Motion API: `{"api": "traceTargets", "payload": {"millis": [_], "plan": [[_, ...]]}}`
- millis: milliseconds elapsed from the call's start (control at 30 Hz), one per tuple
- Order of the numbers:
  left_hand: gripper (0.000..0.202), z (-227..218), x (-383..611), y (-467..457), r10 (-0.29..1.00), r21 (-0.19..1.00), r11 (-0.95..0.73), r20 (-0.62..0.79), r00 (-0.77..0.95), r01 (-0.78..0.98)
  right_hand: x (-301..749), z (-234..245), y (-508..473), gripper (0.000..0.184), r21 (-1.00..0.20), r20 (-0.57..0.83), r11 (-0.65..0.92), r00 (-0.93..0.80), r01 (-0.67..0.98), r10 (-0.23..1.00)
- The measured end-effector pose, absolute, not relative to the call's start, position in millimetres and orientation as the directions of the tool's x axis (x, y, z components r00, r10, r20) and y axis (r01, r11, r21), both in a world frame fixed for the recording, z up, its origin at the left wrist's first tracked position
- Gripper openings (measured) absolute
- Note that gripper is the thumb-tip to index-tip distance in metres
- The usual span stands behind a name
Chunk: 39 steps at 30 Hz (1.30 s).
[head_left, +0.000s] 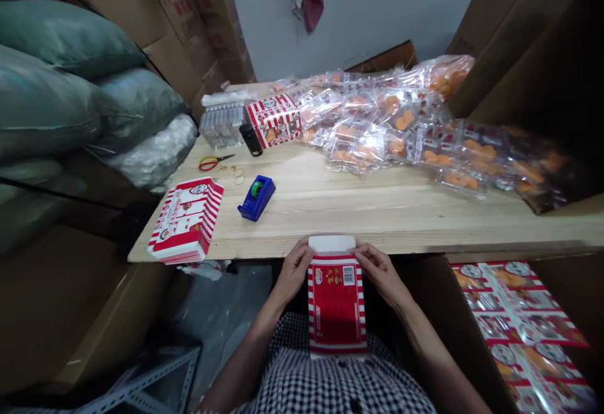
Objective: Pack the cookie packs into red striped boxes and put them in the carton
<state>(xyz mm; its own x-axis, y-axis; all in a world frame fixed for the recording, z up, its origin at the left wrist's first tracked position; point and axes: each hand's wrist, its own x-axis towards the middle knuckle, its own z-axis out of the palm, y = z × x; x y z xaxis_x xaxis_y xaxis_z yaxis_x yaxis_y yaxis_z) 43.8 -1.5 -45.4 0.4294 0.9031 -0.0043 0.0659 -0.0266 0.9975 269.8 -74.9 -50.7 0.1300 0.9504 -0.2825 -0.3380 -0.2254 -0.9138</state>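
Both my hands hold a red-and-white striped carton against my lap, just below the front edge of the wooden table. My left hand grips its upper left corner and my right hand grips its upper right corner, fingers curled on the white top flap. A stack of flat striped cartons lies at the table's left front corner. One assembled striped box stands at the back.
A blue tape dispenser, red-handled scissors, rubber bands and a black cylinder lie left of centre. Several clear packets of orange items cover the right back. A cardboard box with finished striped boxes stands at the lower right. Grey sacks pile on the left.
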Motion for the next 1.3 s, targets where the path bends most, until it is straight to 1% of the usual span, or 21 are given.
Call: {"api": "traceTargets", "payload": {"millis": [67,133,233,300,333,400,433,467,533,567,600,667,767,867,933,1067,1200,1300], "plan": [[0.035,-52.3,49.3,-3.4,0.909,0.997,0.075,-0.076,0.410,0.019,271.7,-53.3,-73.6,0.032,-0.893,-0.320,-0.268,0.093,-0.360,0.943],[0.038,-61.1,55.9,-4.0,0.912,0.985,0.170,-0.150,0.382,-0.018,272.3,-55.7,-70.2,0.035,-0.891,-0.329,-0.277,0.093,-0.359,0.940],[0.037,-69.6,66.7,-2.0,0.939,0.980,0.188,-0.161,0.305,-0.059,269.3,-58.4,-62.7,0.036,-0.908,-0.306,-0.239,0.156,-0.345,0.939],[0.035,-68.5,72.1,0.9,0.952,0.973,0.198,-0.161,0.260,-0.120,264.5,-58.7,-59.2,0.035,-0.919,-0.275,-0.191,0.215,-0.346,0.937],[0.041,-65.8,73.4,2.5,0.952,0.961,0.221,-0.176,0.249,-0.168,261.7,-57.9,-58.6,0.034,-0.921,-0.262,-0.168,0.241,-0.351,0.935],[0.063,-57.6,72.8,5.4,0.938,0.912,0.300,-0.229,0.261,-0.280,256.7,-53.7,-59.6,0.033,-0.920,-0.247,-0.134,0.277,-0.369,0.929],[0.069,-52.9,71.0,6.5,0.921,0.878,0.351,-0.262,0.288,-0.326,255.2,-50.3,-60.9,0.036,-0.911,-0.251,-0.130,0.276,-0.391,0.928],[0.068,-48.3,68.6,7.3,0.901,0.843,0.401,-0.293,0.320,-0.357,254.7,-46.3,-62.3,0.047,-0.896,-0.261,-0.134,0.257,-0.424,0.931],[0.054,-40.8,63.6,8.3,0.861,0.791,0.480,-0.342,0.376,-0.380,256.6,-38.3,-63.8,0.072,-0.843,-0.289,-0.173,0.157,-0.509,0.945],[0.046,-38.3,61.6,8.6,0.844,0.770,0.509,-0.360,0.396,-0.384,258.7,-35.2,-63.4,0.078,-0.811,-0.300,-0.205,0.088,-0.548,0.950],[0.040,-36.8,60.2,8.8,0.833,0.755,0.529,-0.373,0.409,-0.387,261.1,-33.2,-61.9,0.077,-0.782,-0.303,-0.234,0.024,-0.577,0.953],[0.036,-36.5,59.2,9.4,0.824,0.743,0.543,-0.380,0.421,-0.392,265.6,-33.1,-56.9,0.063,-0.750,-0.297,-0.271,-0.058,-0.604,0.953],[0.036,-40.2,58.9,10.1,0.828,0.770,0.524,-0.361,0.429,-0.364,268.9,-39.9,-49.9,0.044,-0.753,-0.301,-0.288,-0.078,-0.592,0.950],[0.032,-43.8,54.8,9.5,0.853,0.842,0.445,-0.296,0.431,-0.303,267.7,-47.4,-51.2,0.026,-0.795,-0.322,-0.287,-0.028,-0.535,0.946],[0.028,-44.0,49.4,8.4,0.847,0.883,0.397,-0.247,0.472,-0.252,266.6,-50.8,-56.4,0.017,-0.817,-0.314,-0.268,0.004,-0.510,0.949],[0.030,-41.2,37.2,6.5,0.779,0.955,0.278,-0.163,0.606,-0.101,270.0,-56.7,-69.3,0.019,-0.847,-0.267,-0.237,-0.006,-0.476,0.964],[0.029,-36.9,30.1,7.3,0.756,0.986,0.169,-0.125,0.642,-0.006,279.6,-56.8,-76.6,0.022,-0.899,-0.229,-0.251,-0.104,-0.358,0.968],[0.028,-29.5,30.6,11.8,0.717,0.992,0.117,-0.111,0.688,0.038,284.1,-47.0,-73.5,0.018,-0.936,-0.205,-0.232,-0.124,-0.266,0.971]]}}
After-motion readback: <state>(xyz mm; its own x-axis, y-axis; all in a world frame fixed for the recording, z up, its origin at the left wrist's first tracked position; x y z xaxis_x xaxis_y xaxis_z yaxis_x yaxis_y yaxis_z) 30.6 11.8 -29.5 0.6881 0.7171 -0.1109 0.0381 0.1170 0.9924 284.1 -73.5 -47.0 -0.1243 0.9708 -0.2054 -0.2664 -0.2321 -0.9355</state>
